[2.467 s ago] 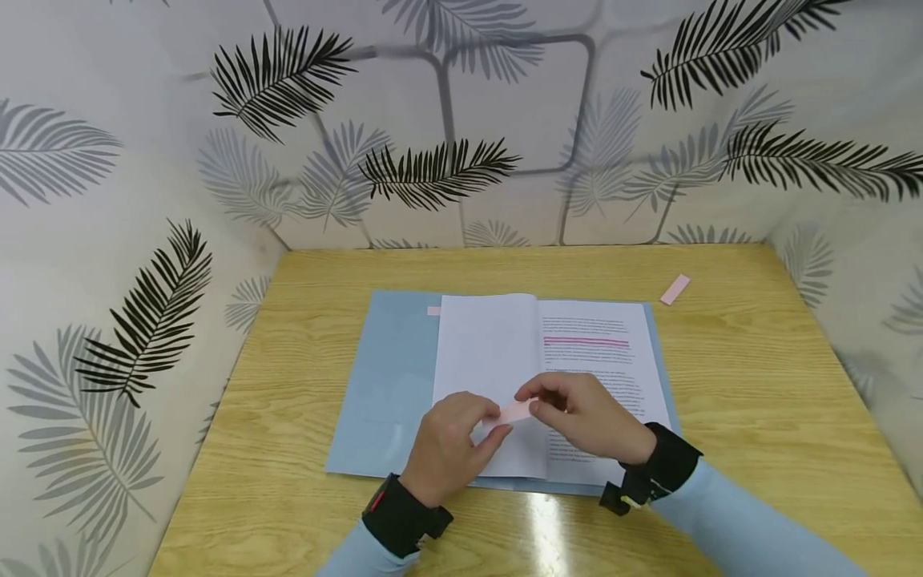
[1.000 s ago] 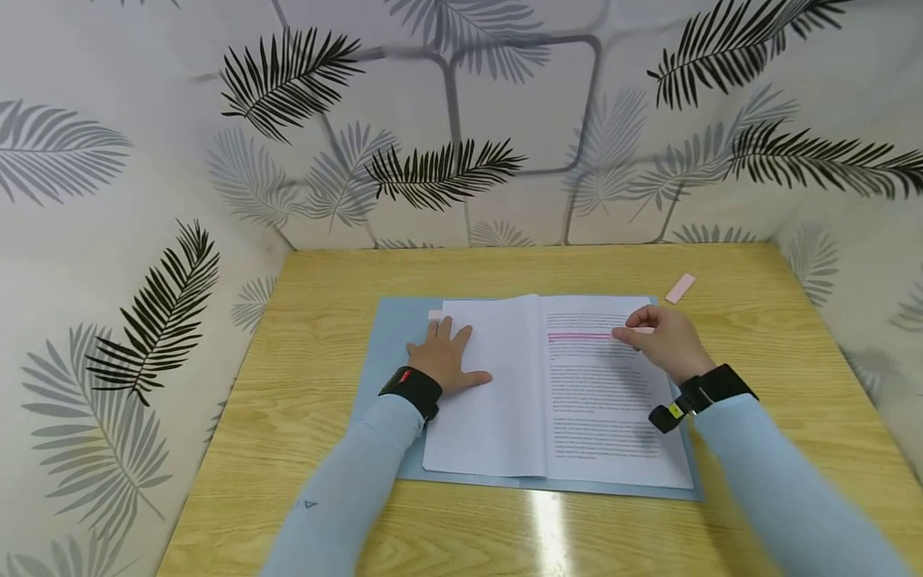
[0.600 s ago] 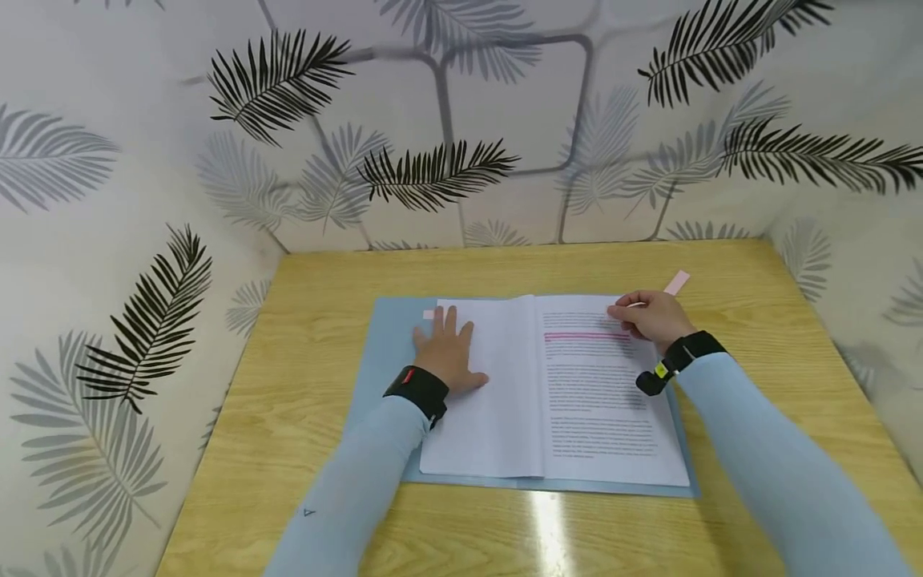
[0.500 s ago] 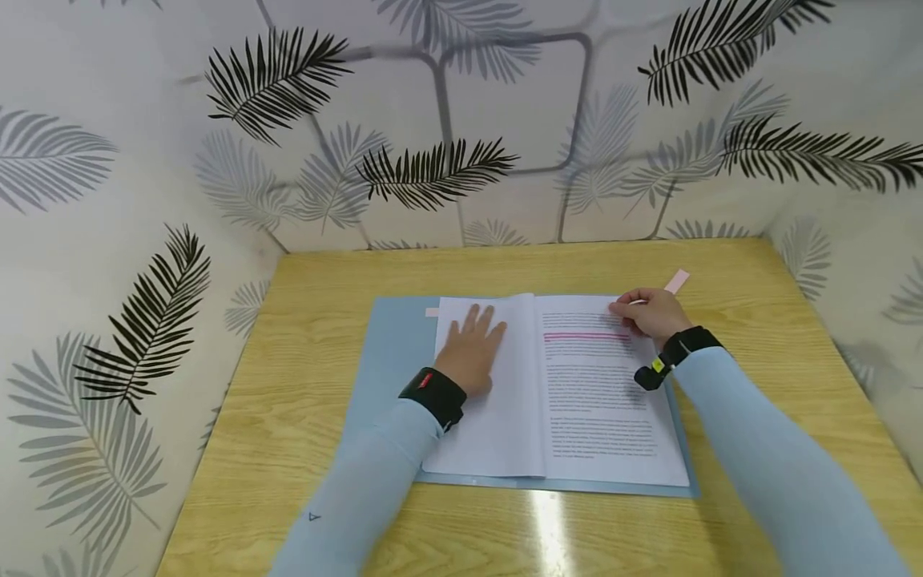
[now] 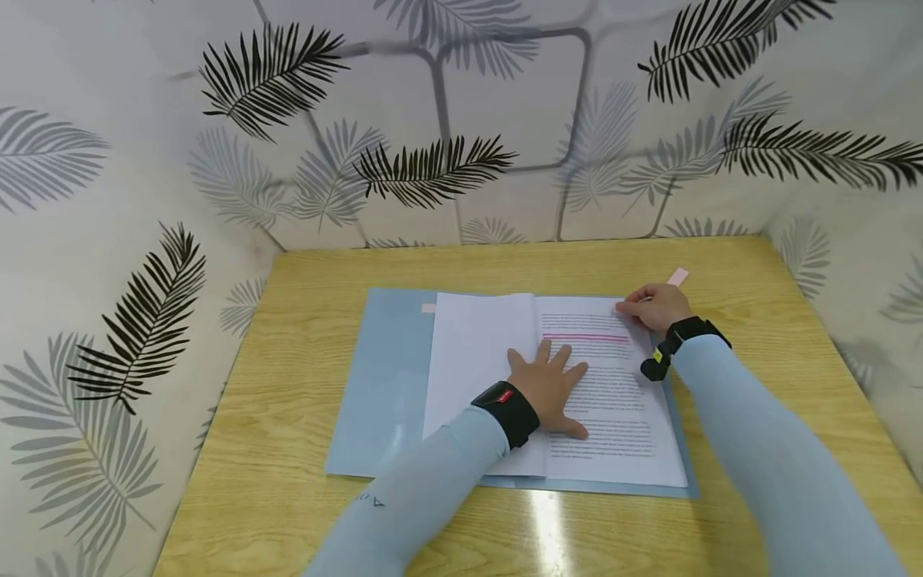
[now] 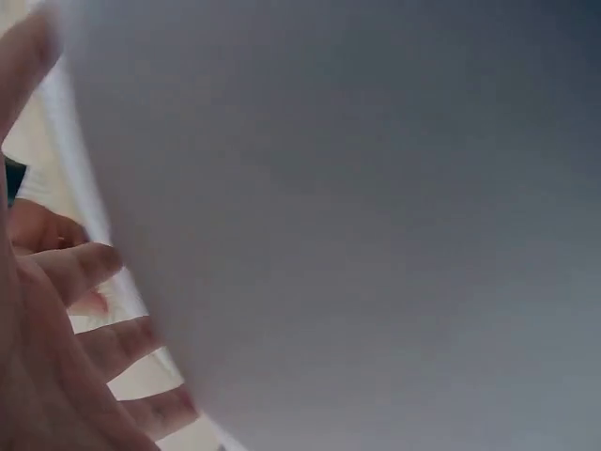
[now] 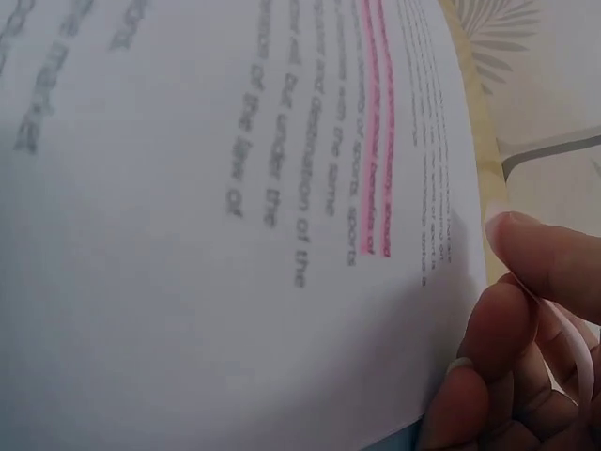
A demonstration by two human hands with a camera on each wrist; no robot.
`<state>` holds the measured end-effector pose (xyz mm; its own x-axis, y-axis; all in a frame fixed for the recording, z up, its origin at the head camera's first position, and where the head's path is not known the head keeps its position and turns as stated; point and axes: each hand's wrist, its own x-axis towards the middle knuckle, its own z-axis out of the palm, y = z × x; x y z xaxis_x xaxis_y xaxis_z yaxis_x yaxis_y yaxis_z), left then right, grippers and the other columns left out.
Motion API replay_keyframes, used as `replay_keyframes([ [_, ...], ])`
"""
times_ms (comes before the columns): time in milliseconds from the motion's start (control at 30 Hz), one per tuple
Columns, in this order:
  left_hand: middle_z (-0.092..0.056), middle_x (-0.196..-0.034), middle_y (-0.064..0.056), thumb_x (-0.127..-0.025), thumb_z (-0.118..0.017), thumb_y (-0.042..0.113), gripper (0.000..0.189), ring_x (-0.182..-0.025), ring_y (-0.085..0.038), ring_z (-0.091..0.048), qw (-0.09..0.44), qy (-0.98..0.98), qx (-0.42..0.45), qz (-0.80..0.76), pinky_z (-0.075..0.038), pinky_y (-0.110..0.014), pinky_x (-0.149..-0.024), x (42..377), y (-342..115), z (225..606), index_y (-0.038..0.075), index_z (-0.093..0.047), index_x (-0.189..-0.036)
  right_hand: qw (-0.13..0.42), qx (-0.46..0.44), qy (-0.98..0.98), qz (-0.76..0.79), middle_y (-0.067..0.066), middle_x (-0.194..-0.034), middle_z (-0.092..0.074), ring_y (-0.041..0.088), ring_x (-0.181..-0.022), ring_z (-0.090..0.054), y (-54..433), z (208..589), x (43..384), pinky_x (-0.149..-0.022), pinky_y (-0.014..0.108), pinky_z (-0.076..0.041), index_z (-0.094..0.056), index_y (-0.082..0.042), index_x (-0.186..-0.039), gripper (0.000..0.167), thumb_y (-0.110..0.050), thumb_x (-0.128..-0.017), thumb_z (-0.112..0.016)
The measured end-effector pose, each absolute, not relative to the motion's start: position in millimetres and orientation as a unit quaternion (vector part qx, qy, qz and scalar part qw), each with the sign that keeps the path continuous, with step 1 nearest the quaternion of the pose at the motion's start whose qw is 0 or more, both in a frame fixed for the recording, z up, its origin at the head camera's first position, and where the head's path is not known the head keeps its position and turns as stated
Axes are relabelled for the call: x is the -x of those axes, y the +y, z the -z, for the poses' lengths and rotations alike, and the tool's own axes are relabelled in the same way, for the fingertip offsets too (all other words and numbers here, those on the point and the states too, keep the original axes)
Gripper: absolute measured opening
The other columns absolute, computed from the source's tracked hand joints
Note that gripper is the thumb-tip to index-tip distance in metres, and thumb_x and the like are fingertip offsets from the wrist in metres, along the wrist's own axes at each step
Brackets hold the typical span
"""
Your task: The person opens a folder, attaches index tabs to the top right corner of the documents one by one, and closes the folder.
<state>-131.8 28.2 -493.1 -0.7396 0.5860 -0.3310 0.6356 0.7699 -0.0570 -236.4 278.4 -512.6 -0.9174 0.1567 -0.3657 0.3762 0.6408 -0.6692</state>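
A stapled-looking booklet of white pages lies open in a blue folder cover [image 5: 382,377]. Its right page [image 5: 606,401] bears printed text with pink highlighted lines [image 5: 586,336]; its left page [image 5: 476,353] is blank. My left hand [image 5: 546,389] rests across the fold, fingers spread over the right page. At that page's upper right corner my right hand [image 5: 658,308] pinches a narrow pink sticky tab, whose curved end [image 7: 580,362] shows in the right wrist view. In the left wrist view a page [image 6: 329,235] hides most of the scene beside my left fingers [image 6: 122,348].
Another pink tab [image 5: 678,276] lies on the wooden table [image 5: 274,385] just beyond my right hand. A further pink tab [image 5: 429,308] juts out from the left page's edge. A leaf-patterned curtain [image 5: 505,104] stands behind the table.
My hands were together over the booklet with the pink tab between them. Since then the right hand has carried it to the right page's upper corner; the left hand crossed rightward from the left page.
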Motion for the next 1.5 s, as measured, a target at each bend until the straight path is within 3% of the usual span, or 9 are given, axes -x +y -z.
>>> replay_keyframes([
  [300,-0.011,-0.161,-0.001,-0.053,-0.043,0.097,0.117,-0.145,-0.036,-0.01,0.122,0.928,-0.331,0.122,-0.029,-0.073,-0.095,130,21,503,0.043,-0.014,-0.153,0.148,-0.155,0.904,0.37,0.01,-0.093,-0.064,0.027,-0.085,-0.054,285,519,240,-0.065,0.031,-0.043,-0.066,-0.005,-0.104,0.052,-0.05,-0.079,-0.075],
  [767,-0.007,-0.162,-0.001,-0.054,-0.038,0.098,0.117,-0.146,-0.036,-0.007,0.125,0.926,-0.329,0.139,-0.029,-0.073,-0.095,130,18,504,0.042,-0.01,-0.153,0.134,-0.13,0.918,0.349,0.008,-0.081,-0.065,0.024,-0.074,-0.056,277,513,239,-0.059,0.03,-0.043,-0.068,-0.002,-0.099,0.039,-0.038,-0.084,-0.073],
  [1500,-0.008,-0.161,-0.002,-0.055,-0.041,0.097,0.117,-0.146,-0.037,-0.007,0.127,0.924,-0.331,0.139,-0.029,-0.072,-0.096,130,19,502,0.041,-0.01,-0.153,0.142,-0.151,0.916,0.345,0.012,-0.088,-0.065,0.027,-0.079,-0.055,272,510,238,-0.063,0.033,-0.042,-0.068,-0.003,-0.1,0.034,-0.034,-0.086,-0.072],
])
